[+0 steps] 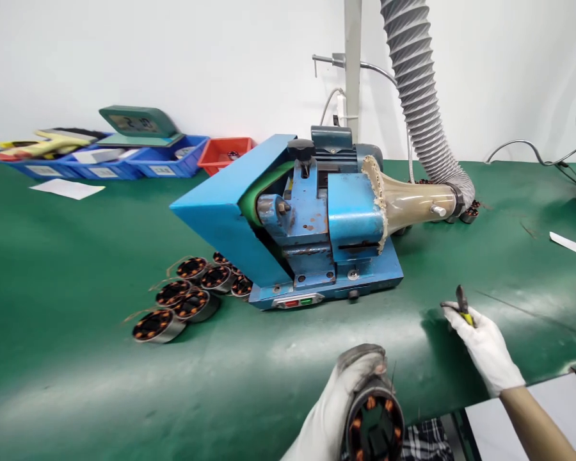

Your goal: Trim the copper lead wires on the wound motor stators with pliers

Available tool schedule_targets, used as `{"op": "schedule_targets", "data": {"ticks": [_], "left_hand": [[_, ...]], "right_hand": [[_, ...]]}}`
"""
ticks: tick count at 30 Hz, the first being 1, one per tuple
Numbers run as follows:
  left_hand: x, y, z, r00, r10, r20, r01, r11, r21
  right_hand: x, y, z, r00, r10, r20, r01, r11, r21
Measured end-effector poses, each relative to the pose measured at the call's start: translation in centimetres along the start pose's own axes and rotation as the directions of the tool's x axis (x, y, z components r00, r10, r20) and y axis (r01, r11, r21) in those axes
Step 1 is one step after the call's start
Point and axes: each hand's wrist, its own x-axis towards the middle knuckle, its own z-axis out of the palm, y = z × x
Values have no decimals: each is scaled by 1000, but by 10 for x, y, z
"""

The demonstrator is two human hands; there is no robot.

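Observation:
My left hand [338, 400], in a white glove, is wrapped round a round motor stator [374, 422] with orange copper windings, held low at the bottom middle near the table's front edge. My right hand [482, 346], also gloved, grips small cutting pliers [462, 304] with yellow handles, their dark jaws pointing up, just above the green mat right of the machine. A blue bench machine [288, 224] stands on the mat in front of both hands. Several more stators [187, 298] lie in a cluster at its left foot.
A grey ribbed extraction hose [422, 102] runs down into a translucent funnel [413, 202] on the machine's right. Blue bins [110, 163], a red bin [223, 153] and a green clock [137, 121] line the back left. White paper [67, 189] lies on the green mat [77, 269].

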Motion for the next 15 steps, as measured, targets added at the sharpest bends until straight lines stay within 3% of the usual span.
{"op": "schedule_targets", "data": {"ticks": [5,8,11,13,15], "left_hand": [[3,4,1,998,-4,68,4,1000,13],[5,9,2,995,-95,42,97,993,-69],[2,12,-1,988,-155,29,157,981,-113],[-1,13,-4,977,-211,30,213,967,-137],[-3,13,-5,965,-259,30,261,952,-159]], "right_hand": [[-3,8,4,999,-10,-38,10,1000,10],[-22,-11,3,990,-71,124,54,990,132],[-47,-37,6,913,-211,349,97,943,319],[-60,-50,11,846,-320,426,122,895,430],[-68,-56,18,812,-373,450,114,857,503]]}}
